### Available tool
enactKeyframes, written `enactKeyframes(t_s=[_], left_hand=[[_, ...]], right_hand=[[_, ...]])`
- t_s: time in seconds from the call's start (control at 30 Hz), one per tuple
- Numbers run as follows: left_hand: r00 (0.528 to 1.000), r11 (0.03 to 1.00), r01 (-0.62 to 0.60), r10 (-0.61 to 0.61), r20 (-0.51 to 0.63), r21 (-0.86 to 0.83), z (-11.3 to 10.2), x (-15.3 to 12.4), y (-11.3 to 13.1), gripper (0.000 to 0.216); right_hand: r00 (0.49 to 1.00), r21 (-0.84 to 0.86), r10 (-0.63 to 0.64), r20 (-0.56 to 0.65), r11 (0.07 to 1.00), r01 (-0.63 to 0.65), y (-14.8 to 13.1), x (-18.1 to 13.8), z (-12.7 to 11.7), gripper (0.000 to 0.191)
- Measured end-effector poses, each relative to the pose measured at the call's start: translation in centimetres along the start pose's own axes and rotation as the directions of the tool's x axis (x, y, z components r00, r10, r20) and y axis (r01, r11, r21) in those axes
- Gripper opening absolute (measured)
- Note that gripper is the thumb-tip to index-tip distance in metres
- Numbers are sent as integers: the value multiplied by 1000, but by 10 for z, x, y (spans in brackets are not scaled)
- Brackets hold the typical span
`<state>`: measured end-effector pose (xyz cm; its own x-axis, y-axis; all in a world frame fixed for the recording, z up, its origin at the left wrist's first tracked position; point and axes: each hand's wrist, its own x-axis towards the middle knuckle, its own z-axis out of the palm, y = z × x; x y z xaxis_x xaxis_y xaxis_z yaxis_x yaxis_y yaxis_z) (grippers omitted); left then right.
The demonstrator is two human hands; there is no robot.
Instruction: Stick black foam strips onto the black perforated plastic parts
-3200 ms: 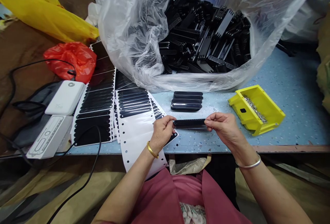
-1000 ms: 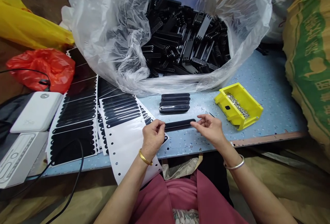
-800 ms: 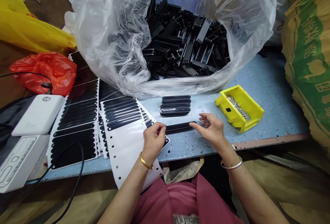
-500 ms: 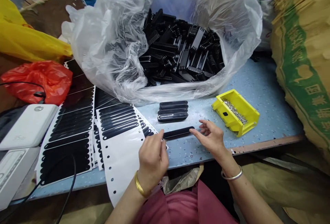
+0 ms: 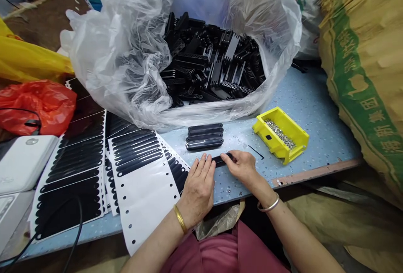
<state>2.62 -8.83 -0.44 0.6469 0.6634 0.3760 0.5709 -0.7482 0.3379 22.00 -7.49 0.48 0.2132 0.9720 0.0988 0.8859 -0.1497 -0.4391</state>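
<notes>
The left hand lies open and flat, its fingers straight and pointing away from the body, their tips over the left end of a black bar. The right hand has thumb and fingers closed on the bar's right end. The bar sits on the table between the two hands, its long axis running left to right and tilting slightly away at the right, roughly along the table's near edge and crosswise to the left fingers. Neither hand is clearly nearer, as both touch it; from the left hand it lies at the fingertips and to the right, from the right hand to the left. Its left end is hidden under the left fingers. Just beyond lies a row of finished-looking bars, nearly parallel to it. Right of these are a bent key and a yellow bin of small metal parts.
</notes>
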Motion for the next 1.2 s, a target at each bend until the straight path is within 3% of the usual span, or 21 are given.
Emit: enactKeyframes(t_s=[0.27,0.43,0.63,0.83,1.0,1.1,1.2], left_hand=[[1000,1000,22,-22,-10,19,-4,6,8,68],[993,997,-68,71,90,-31,2,27,24,74],[978,992,-123,123,169,-6,-15,8,-1,78],[997,999,1,-4,79,36,-38,-22,-20,69],[976,978,182,-168,-137,101,-50,-30,-32,45],[940,958,285,-271,-208,37,-54,-26,-37,34],[895,906,413,-423,-143,-97,-50,-13,-36,26]], right_hand=[[999,-122,-16,35,992,20,1,3,1,45],[999,-85,-40,-31,996,37,4,-1,6,49],[996,-88,-59,-65,995,53,9,0,8,51],[999,-78,2,-41,997,-5,4,0,5,48],[1000,-72,25,-6,997,-25,-1,0,2,46],[1000,71,8,14,997,-9,4,-1,-8,47],[999,335,17,33,942,-27,12,-2,-21,50]])
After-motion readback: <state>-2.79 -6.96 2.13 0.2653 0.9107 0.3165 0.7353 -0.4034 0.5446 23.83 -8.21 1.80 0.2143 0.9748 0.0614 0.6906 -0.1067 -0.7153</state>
